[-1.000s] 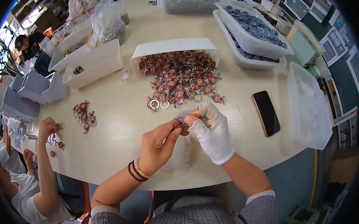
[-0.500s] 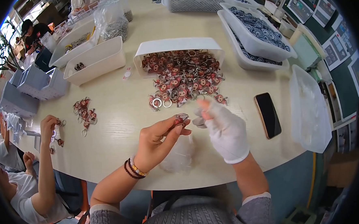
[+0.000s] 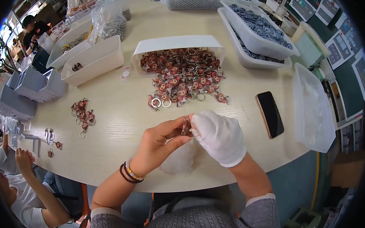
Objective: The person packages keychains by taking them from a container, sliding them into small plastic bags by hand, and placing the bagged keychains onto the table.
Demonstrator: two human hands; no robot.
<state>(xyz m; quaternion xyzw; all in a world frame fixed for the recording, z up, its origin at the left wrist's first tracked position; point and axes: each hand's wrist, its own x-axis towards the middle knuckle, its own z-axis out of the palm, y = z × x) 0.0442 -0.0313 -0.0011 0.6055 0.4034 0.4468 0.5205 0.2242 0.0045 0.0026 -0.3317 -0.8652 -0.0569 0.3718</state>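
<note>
Between the thumb and fingers of my bare left hand (image 3: 158,142) is a small red-brown character keychain (image 3: 186,125), held up over the near part of the table. My right hand (image 3: 218,136), in a white glove with bare fingertips, is closed against the keychain's right side; the exact spot it pinches is hidden by the glove. Under my hands lies a crumpled heap of clear plastic film (image 3: 178,159). Beyond them, a pile of similar keychains (image 3: 180,83) with metal rings spills from a tipped white bin (image 3: 174,41).
A phone (image 3: 270,114) and a clear plastic tray (image 3: 313,108) lie to the right. Blue-and-white pieces fill stacked tubs (image 3: 255,60) at back right. Leftward are a long white bin (image 3: 94,62), a small keychain group (image 3: 82,115) and a co-worker's hand (image 3: 24,160).
My right hand has come down and left from beside the keychain and closed against it. The keychain has turned edge-on in my left hand. The co-worker's raised hand has lowered, leaving keychains behind.
</note>
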